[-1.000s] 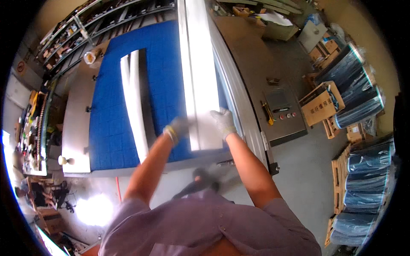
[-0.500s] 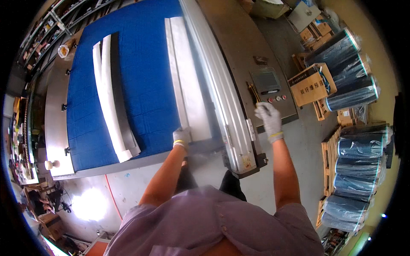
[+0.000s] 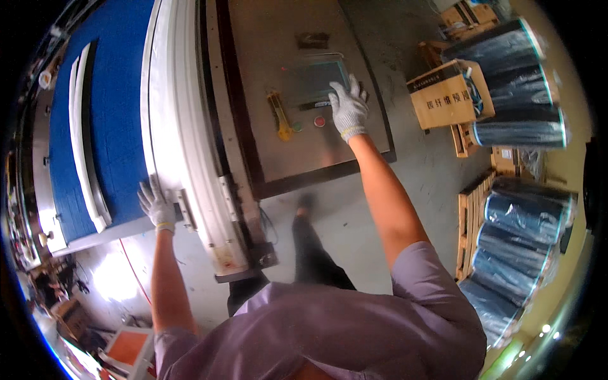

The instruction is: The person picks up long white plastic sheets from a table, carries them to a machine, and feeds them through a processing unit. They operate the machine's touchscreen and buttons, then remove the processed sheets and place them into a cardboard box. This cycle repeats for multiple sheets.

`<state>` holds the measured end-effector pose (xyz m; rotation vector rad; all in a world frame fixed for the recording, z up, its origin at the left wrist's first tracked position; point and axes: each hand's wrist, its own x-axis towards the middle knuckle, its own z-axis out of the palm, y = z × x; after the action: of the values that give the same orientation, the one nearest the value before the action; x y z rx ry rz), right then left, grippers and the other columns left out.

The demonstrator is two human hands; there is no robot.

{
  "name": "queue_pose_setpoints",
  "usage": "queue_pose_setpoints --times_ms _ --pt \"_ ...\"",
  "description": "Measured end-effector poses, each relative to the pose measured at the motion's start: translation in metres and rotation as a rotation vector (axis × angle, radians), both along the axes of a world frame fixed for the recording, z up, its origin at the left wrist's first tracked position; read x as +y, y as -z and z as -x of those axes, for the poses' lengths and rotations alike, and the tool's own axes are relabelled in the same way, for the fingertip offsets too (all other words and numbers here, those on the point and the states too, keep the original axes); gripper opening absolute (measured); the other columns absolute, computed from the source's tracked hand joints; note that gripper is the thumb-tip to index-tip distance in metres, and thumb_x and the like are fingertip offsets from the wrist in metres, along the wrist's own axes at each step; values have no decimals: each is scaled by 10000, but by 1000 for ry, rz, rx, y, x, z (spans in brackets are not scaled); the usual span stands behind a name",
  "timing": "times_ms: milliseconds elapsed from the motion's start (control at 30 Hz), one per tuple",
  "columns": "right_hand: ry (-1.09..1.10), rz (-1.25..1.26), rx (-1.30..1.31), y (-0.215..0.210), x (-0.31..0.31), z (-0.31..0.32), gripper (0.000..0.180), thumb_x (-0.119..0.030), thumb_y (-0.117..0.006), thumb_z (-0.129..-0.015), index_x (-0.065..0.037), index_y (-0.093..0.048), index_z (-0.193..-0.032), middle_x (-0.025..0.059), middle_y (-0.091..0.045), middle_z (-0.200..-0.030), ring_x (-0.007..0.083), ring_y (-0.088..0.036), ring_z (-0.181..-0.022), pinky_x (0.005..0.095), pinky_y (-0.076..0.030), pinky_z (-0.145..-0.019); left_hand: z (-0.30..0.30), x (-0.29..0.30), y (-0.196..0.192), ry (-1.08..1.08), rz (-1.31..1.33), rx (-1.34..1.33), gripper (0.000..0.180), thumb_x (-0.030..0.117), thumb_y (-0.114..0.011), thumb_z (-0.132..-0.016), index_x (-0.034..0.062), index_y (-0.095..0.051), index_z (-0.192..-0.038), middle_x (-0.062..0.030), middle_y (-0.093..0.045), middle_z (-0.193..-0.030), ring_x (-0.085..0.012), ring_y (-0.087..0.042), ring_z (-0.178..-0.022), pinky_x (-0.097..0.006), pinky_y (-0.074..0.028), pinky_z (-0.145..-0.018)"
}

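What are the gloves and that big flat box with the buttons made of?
The gloves, on the left hand and the right hand, look like white knitted fabric, probably cotton, with ribbed cuffs. The control panel looks like brushed metal, likely steel: dull grey, with a soft sheen.

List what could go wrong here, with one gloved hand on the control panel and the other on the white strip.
The left hand rests on the end of the long white strip beside the machine's rail; if the right hand at the control panel starts a cycle, those fingers might get pinched. The yellow utility knife lying loose near the buttons could be knocked off or cut a glove.
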<state>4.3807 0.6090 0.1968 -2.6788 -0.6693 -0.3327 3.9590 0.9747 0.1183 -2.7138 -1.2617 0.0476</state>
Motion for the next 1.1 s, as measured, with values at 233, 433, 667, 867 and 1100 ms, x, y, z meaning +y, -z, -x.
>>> queue_pose_setpoints --times_ms 233,433,667,867,1100 --pt "-153 66 30 24 1 -42 269 -296 -623 -849 -213 -646 -1104 163 -355 -1462 477 -385 -1270 580 -287 -1063 -13 -5 1 -7 25 -35 616 386 -443 -951 286 -192 -1504 -132 -188 -1548 -394 -207 -1392 -507 -192 -1122" --pt "-292 96 -2 24 30 -53 278 -262 -630 -847 -261 -633 -1125 135 -321 -1486 477 -344 -1304 579 -287 -1065 -7 0 12 -66 -52 80 649 330 -494 -942 304 -165 -1501 -71 -197 -1546 -361 -233 -1388 -457 -243 -1144" --pt "-305 92 7 37 33 -62 280 -213 -646 -833 -266 -627 -1107 132 -343 -1478 463 -320 -1324 572 -266 -1077 5 11 29 68 -127 -48 649 389 -477 -935 303 -173 -1502 -63 -198 -1546 -367 -238 -1385 -473 -244 -1139" --pt "-344 33 -33 34 31 -53 247 -220 -609 -876 -271 -638 -1116 131 -392 -1437 423 -358 -1308 524 -283 -1080 15 20 40 40 -151 -13 656 453 -442 -930 286 -179 -1506 -77 -199 -1548 -381 -239 -1381 -489 -247 -1123" --pt "-356 53 -57 37 37 -47 247 -201 -607 -874 -262 -642 -1111 125 -377 -1445 423 -346 -1312 515 -260 -1099 16 24 39 94 -102 -98 653 441 -437 -908 267 -224 -1500 -109 -229 -1536 -392 -240 -1378 -493 -217 -1130"
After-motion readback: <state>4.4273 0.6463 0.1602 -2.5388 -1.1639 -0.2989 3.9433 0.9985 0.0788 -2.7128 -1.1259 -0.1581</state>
